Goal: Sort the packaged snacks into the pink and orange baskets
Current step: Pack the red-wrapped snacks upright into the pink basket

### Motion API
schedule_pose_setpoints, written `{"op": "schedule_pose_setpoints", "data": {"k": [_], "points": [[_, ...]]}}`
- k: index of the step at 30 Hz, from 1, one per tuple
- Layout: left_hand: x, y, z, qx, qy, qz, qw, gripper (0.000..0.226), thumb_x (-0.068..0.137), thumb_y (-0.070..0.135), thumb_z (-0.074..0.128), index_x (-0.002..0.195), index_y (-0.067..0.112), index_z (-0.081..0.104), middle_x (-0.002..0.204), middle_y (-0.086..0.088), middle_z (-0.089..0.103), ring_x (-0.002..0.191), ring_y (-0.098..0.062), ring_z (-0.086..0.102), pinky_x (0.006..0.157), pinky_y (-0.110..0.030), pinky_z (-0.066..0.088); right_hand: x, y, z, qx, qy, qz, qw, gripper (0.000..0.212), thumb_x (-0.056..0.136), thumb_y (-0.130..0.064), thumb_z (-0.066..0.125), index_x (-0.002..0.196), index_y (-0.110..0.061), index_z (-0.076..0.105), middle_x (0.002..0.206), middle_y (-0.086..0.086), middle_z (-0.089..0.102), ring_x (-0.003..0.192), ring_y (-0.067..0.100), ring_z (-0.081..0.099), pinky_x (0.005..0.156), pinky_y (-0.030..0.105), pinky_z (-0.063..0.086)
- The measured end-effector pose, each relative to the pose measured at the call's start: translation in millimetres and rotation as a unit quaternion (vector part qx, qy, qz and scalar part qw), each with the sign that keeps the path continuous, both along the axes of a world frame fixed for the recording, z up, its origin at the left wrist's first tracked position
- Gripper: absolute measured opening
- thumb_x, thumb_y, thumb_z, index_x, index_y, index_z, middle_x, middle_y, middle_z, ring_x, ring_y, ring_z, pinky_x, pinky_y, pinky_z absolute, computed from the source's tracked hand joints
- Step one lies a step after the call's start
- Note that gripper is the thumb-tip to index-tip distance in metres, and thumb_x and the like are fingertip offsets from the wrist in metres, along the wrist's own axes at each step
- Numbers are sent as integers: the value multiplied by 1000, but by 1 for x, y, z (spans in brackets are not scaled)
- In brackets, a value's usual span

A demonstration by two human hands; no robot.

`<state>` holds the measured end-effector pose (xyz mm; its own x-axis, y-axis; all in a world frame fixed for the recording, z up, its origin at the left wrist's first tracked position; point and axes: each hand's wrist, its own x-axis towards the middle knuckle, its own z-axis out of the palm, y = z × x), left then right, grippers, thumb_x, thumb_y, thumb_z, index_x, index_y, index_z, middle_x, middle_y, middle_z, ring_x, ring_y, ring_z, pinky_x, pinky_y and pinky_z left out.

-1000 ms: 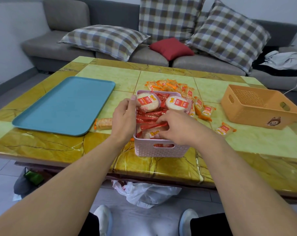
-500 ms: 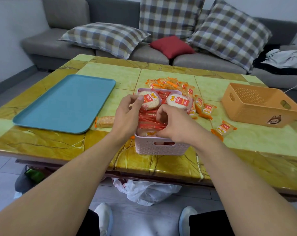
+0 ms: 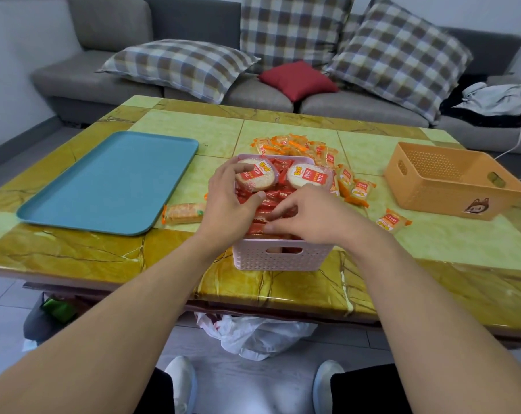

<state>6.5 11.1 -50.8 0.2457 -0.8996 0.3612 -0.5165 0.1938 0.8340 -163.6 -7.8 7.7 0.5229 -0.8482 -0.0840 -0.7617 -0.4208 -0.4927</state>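
The left hand (image 3: 227, 201) is gripping a round rice-cracker pack (image 3: 255, 177), fingers curling over its far edge and the thumb pressing from the near side, at the far-left corner of the pink basket (image 3: 278, 258). The right hand (image 3: 310, 218) is lying palm-down over the red snack sticks (image 3: 278, 195) filling that basket, its fingertips (image 3: 272, 227) touching them; whether it is actually pinching one cannot be told. A 2nd round pack (image 3: 308, 176) is resting in the basket's far-right corner, just beside the gripped one.

The pink basket is sitting near the front edge of the table (image 3: 432, 243), between both forearms. Right behind it and along its right side, a heap of orange-wrapped snacks (image 3: 295, 144) is spreading across the green tiles, with 1 loose orange pack (image 3: 392, 221) lying apart toward the orange basket (image 3: 450, 180). That basket is standing well to the right, its visible interior showing only perforated plastic and a cartoon sticker (image 3: 477, 205) showing on its near wall. Left of the pink basket, a single long wafer pack (image 3: 183, 213) is lying just beside the corner of a blue tray (image 3: 110, 180).

Beyond the table, a grey sofa (image 3: 110, 82) is carrying plaid cushions (image 3: 178, 65) and a red pillow (image 3: 298, 79).
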Motion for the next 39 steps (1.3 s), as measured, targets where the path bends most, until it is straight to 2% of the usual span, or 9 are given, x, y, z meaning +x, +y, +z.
{"op": "schedule_pose_setpoints", "data": {"k": [4,8,11,14,21,26,29,35,39], "points": [[-1,-1,-3,12,-40,-6,999,51,91,26,72,136,25,48,160,4,29,149,-15,19,122,-43,23,-22,-25,-1,-145,-181,-219,948,15,88,-45,73,92,-31,78,88,-13,72,85,12,67,68,29,48],[0,-2,-3,19,-118,-24,993,52,91,33,70,138,31,46,164,8,23,154,-15,3,125,-46,9,-39,-48,-28,-85,-62,-333,937,62,92,-68,50,139,-27,54,138,0,59,124,26,56,94,45,49],[-2,-2,-3,29,-142,-24,989,48,91,36,70,134,33,50,164,7,22,155,-13,-1,124,-45,6,-39,-49,-39,24,-194,-312,930,47,94,-57,59,122,-20,65,125,2,67,101,18,64,81,34,51],[-2,-4,-3,45,-156,-26,986,50,91,42,69,137,32,51,165,6,22,155,-14,-3,124,-45,5,-38,-49,-34,-6,-288,-314,905,16,91,-36,73,100,-22,70,107,-5,71,91,14,65,80,34,52],[2,-9,-5,38,-82,-35,995,51,95,61,52,137,31,55,161,10,30,153,-9,4,125,-46,9,-33,-35,-7,14,-430,-173,886,16,91,-13,74,100,-21,62,94,-3,77,82,10,73,64,24,54],[0,-9,0,-23,-87,-39,995,39,98,46,56,123,17,63,147,19,40,150,-6,15,123,-47,20,-35,-26,-14,-34,-229,-117,966,44,79,-31,85,113,-25,60,102,-10,74,90,8,71,81,32,57],[-1,-7,2,-44,-111,-69,990,26,93,50,63,100,25,65,148,20,41,151,-9,15,122,-46,19,-39,-21,-7,-114,-201,-87,969,78,71,-42,89,137,-40,48,123,-19,64,108,0,59,89,20,45],[-4,-5,6,-71,-87,-77,991,32,86,63,61,97,34,62,146,16,50,149,-9,24,121,-44,25,-42,-14,2,-135,-184,9,974,66,87,-17,77,138,-49,52,102,-19,65,86,-2,61,77,19,45],[-3,-10,1,-32,-49,-51,997,16,101,46,48,108,40,60,146,21,43,147,-3,19,123,-45,18,-48,-13,7,-121,-267,-22,956,57,90,-11,73,130,-47,54,96,-22,57,72,-5,58,70,17,46]]}}
